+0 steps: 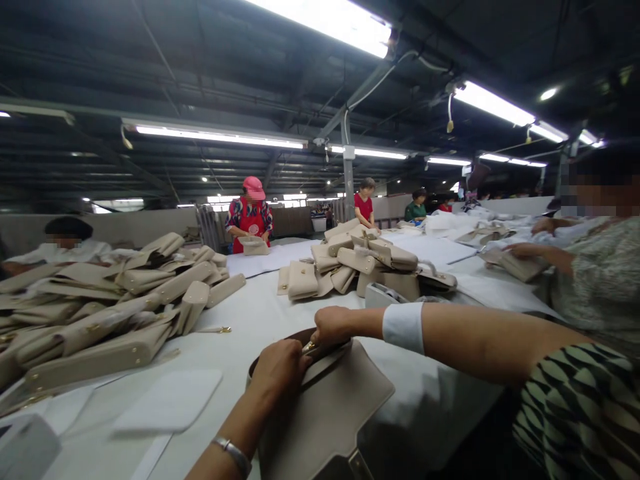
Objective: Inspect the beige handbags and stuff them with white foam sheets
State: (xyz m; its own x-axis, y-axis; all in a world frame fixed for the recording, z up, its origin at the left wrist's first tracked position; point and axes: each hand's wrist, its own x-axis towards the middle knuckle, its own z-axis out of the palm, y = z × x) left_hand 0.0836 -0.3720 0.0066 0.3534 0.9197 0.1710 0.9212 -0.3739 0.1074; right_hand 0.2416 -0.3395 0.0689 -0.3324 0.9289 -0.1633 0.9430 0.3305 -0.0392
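Along the worktop (225, 373), from the left: a heap of beige handbags (100, 313), then the left hand (276, 373) and right hand (333, 327) on a taupe leather handbag (325, 420) at the near edge, fingers (299, 357) curled closed around its top edge and a small gold fitting (309, 347). Long axis crosswise, flap toward the body. Risk: a loose pinch letting the fitting slip.
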